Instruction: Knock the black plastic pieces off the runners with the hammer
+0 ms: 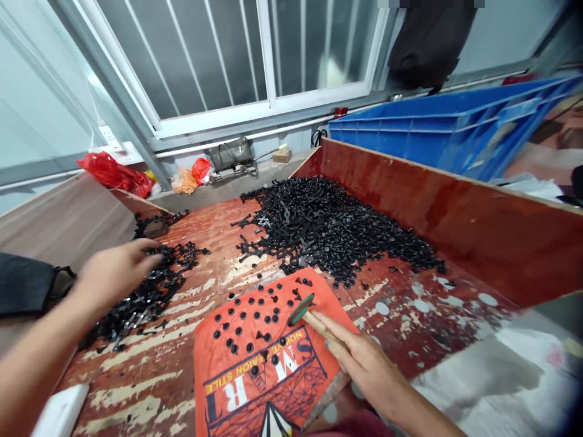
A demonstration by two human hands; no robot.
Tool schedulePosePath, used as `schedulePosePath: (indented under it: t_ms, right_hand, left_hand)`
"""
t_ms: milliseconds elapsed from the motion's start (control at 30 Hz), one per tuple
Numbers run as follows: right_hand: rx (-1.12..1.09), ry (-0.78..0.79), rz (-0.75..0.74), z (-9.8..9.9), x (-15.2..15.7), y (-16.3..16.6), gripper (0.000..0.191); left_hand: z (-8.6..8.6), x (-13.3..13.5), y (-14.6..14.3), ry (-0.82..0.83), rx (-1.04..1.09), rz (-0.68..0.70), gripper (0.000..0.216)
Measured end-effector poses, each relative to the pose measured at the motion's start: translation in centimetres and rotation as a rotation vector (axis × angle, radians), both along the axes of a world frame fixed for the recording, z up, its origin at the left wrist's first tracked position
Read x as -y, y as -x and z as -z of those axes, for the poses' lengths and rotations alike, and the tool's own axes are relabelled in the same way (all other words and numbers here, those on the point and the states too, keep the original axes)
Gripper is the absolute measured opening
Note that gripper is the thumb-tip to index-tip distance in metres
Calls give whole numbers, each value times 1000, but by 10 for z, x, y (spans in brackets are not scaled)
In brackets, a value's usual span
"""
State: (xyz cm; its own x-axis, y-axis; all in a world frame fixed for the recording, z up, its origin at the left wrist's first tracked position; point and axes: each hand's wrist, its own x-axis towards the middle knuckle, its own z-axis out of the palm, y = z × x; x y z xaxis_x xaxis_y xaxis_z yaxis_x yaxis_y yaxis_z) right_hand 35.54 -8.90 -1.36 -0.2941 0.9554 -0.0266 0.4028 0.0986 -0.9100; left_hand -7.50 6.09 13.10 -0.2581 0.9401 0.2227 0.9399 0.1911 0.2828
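Note:
My left hand, slightly blurred, reaches over a heap of black parts at the left side of the board. Its fingers point right and look apart, with nothing visible between them. My right hand grips the pale wooden handle of a small tool with a flat green oval head. That head is over an orange printed cloth. Scattered across the cloth are many small black round-headed pieces, some standing on their heads, others tipped over.
A large pile of black parts lies at the back, against a red-brown wooden side wall. Behind it stands a blue crate. A red plastic bag sits back left; a white object lies front left.

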Motion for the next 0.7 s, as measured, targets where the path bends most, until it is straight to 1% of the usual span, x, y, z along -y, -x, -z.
schedulePosePath:
  t_ms: [33, 67, 100, 133, 167, 233, 267, 333, 367, 433, 533, 633, 700]
  right_hand:
    - [-7, 8, -8, 1, -1, 0, 46]
    - [0, 17, -16, 2, -1, 0, 45]
    - [16, 25, -21, 2, -1, 0, 45]
    - [34, 31, -22, 2, -1, -1, 44]
    - [50, 32, -21, 3, -1, -1, 44]
    - [71, 29, -15, 3, -1, -1, 43]
    - [77, 24, -16, 4, -1, -1, 43]
    - [87, 14, -26, 3, -2, -2, 43]
    - [90, 12, -30, 3, -3, -2, 43]
    - [78, 13, -36, 2, -4, -3, 43]
    - [30, 19, -35, 3, -5, -4, 42]
    - [-18, 42, -37, 7, -6, -5, 42]
    - [-38, 68, -38, 10, -6, -6, 43]
  left_hand:
    - [16, -9, -29, 43, -42, 179, 28]
    - [33, -19, -57, 92, -6, 352, 21]
    - [52, -29, -83, 111, 56, 490, 17]
    - [69, -39, -106, 121, 81, 542, 15]
    - [86, -50, -125, 124, 95, 570, 17]
    - [112, -68, -151, 122, 133, 614, 21]
    - [121, -75, -159, 122, 155, 636, 22]
    - [132, -86, -167, 117, 209, 665, 24]
    - [135, -90, -167, 111, 240, 668, 25]
    - [134, -94, -163, 90, 313, 643, 24]
    - [120, -89, -147, 44, 446, 562, 24]
    - [98, -63, -130, 21, 602, 488, 35]
    - [86, -36, -123, 65, 831, 445, 47]
